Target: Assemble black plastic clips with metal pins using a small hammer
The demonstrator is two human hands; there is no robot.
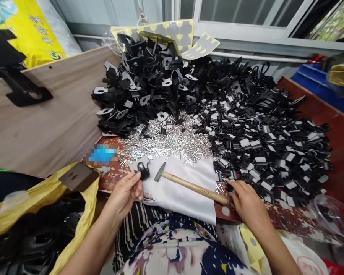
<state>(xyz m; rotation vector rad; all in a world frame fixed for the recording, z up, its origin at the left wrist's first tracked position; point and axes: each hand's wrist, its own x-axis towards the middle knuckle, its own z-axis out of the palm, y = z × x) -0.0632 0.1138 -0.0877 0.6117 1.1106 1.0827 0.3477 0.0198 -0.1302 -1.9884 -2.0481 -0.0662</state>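
Observation:
Between the thumb and fingers of my left hand is a small black plastic clip with a curved, open shape. It is held over the left edge of a pale grey cloth. A hammer lies across this cloth, its metal head on the left and its wooden handle slanting toward my right hand. The fingers of that hand are curled together at the edge of the black clip pile, just above the handle's end. What they pinch is hidden. Beside the fingertips lie a few loose metal pins.
A heap of shiny metal pins lies behind the cloth. Larger black parts are piled at the back left, small black clips on the right. A yellow bag of black parts stands at left; a clear plastic container sits at right.

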